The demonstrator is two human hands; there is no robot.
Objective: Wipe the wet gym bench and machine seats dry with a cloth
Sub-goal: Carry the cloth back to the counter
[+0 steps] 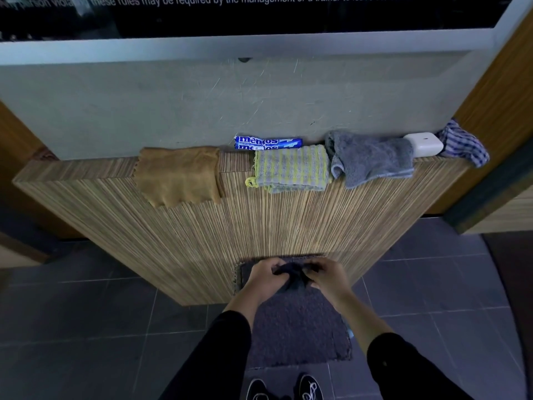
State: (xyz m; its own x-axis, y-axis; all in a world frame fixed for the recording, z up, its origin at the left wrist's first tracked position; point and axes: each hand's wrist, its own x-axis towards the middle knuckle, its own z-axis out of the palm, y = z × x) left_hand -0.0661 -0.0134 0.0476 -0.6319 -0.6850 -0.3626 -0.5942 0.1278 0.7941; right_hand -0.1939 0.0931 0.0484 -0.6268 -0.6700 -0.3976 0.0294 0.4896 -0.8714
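A small dark cloth (292,277) is bunched between my two hands in front of my waist. My left hand (264,277) grips its left side and my right hand (328,277) grips its right side. Both hands hover over a dark mat (297,327) on the floor, close to a wooden half-wall (259,226). On the wall's top ledge lie a tan cloth (178,176), a grey and yellow striped cloth (291,170), a grey towel (372,160) and a blue checked cloth (464,145). No bench or machine seat is in sight.
A blue Mentos roll (268,142) and a white box-like device (424,144) sit on the ledge against a frosted glass panel (230,105). Grey floor tiles (101,327) spread left and right. My black shoes (285,388) stand at the mat's near edge.
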